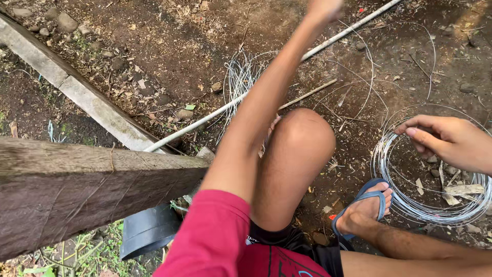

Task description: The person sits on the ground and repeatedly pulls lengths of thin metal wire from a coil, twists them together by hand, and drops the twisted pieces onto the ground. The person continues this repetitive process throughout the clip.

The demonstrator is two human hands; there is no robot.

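Down on bare dirt lies a coil of silver wire, just beside a foot in a blue sandal; the right hand hovers over its rim, fingers loosely curled, gripping nothing; the left hand reaches up, cropped, grip unclear; a wooden beam sits left.

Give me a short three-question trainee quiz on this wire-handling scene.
1. True or false: the right hand is at the wire coil on the ground.
2. Which foot part rests on the coil's edge: A) a bare heel, B) a foot in a blue flip-flop, C) a boot?
3. What dark round thing sits below the wooden beam?

Key: 1 true; 2 B; 3 a black bucket.
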